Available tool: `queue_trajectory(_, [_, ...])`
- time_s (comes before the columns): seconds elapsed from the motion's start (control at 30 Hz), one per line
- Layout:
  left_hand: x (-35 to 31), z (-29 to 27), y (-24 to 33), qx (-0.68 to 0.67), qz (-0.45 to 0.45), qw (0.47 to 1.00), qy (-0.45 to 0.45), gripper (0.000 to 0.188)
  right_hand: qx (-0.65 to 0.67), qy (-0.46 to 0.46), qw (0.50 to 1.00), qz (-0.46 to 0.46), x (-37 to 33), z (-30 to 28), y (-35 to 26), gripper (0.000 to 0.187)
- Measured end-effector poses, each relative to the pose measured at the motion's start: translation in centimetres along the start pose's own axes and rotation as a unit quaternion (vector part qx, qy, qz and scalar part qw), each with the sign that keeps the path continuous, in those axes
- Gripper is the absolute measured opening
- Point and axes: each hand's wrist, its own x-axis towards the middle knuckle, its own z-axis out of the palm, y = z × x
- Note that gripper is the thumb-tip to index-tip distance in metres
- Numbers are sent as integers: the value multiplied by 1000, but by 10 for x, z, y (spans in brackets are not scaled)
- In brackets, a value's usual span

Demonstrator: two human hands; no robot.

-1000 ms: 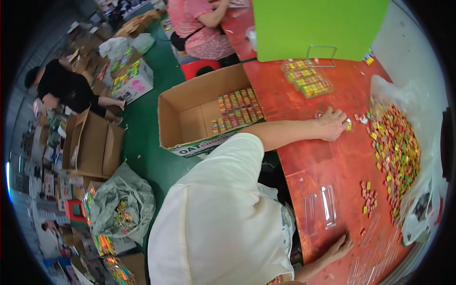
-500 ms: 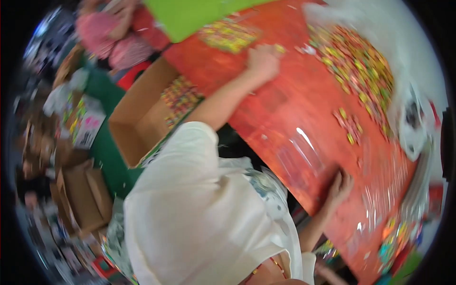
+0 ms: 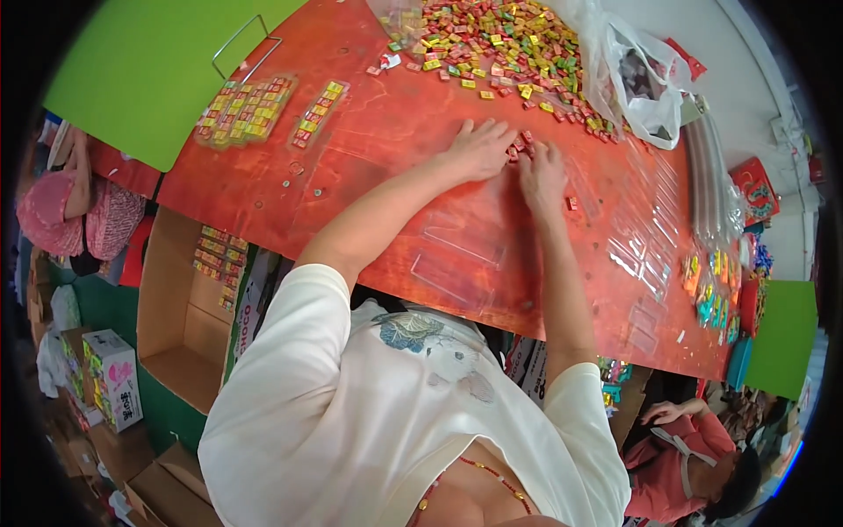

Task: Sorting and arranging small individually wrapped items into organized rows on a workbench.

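A few small red packs lie in a little group on the red table. From the left, my left hand reaches to them with its fingers stretched out and loosely bent. My right hand comes in on their other side, fingers apart and tips at the packs; whether it grips one is hard to see. Just nearer to me lie clear plastic trays. Beyond my hands spreads a large heap of red, yellow and green packs. To the left lie a filled strip and a block of filled strips.
A green board with a metal handle covers the far left. Below the table edge stands an open cardboard box with filled strips inside. A white plastic bag and stacked clear trays are at the right. Another person sits lower right.
My left hand has left the filled strip beside the block and come over to the loose packs. My right hand has moved forward from the near edge to join it. The view has turned.
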Motion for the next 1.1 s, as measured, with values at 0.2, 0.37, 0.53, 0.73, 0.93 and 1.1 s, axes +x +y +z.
queue_trajectory(0.2, [-64, -7, -1, -60, 43, 995, 73, 43, 47, -40, 991, -119, -44, -20, -12, 42])
queue_trajectory(0.37, [-89, -43, -40, -165, 52, 981, 93, 43, 81, -14, 989, -120, -51, -43, -8, 28])
queue_trajectory(0.53, [-82, -55, -33, -5, 49, 998, 25, 42, 41, -2, 985, -169, -43, -42, -47, 27])
queue_trajectory(0.73, [-86, -69, -14, 77, -36, 996, -36, 33, 27, -28, 983, -178, -47, -29, -61, 21])
queue_trajectory(0.93, [-94, -58, -11, 98, -8, 994, 46, 26, 85, -34, 975, -204, -48, -34, -69, 19])
queue_trajectory(1.1, [-95, -54, -12, 115, 8, 991, 71, 21, 24, 32, 987, -158, -23, -18, -67, 17])
